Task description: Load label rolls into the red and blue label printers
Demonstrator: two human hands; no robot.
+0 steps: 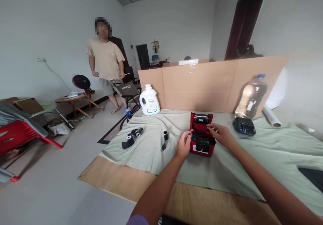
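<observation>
Landmark: the small red and black plastic label printer (202,136) sits with its lid up on the pale green cloth (264,154) that covers the wooden table (113,178).
Hidden parts: the inside of the printer is too small to make out; a dark flat object (313,178) far right of the printer is cut by the picture edge; the face of the standing person (107,67), far left behind the printer, is blurred.
Left hand: the left hand (183,145) touches the left side of the printer, fingers curled loosely against its edge, not closed around it.
Right hand: the right hand (220,134) lies on the right side of the printer, fingers a little apart and reaching onto the open top; it clamps nothing.
Count, left of the printer: two black ribbon rolls, one larger (131,137) and one smaller (165,138).
Count, behind the printer: one white plastic detergent jug (149,100) to the left, one clear plastic bottle with blue cap (251,97) to the right, one brown cardboard wall (214,83).
Count, right of the printer: one dark flat device (244,126) and one clear film roll (272,116).
</observation>
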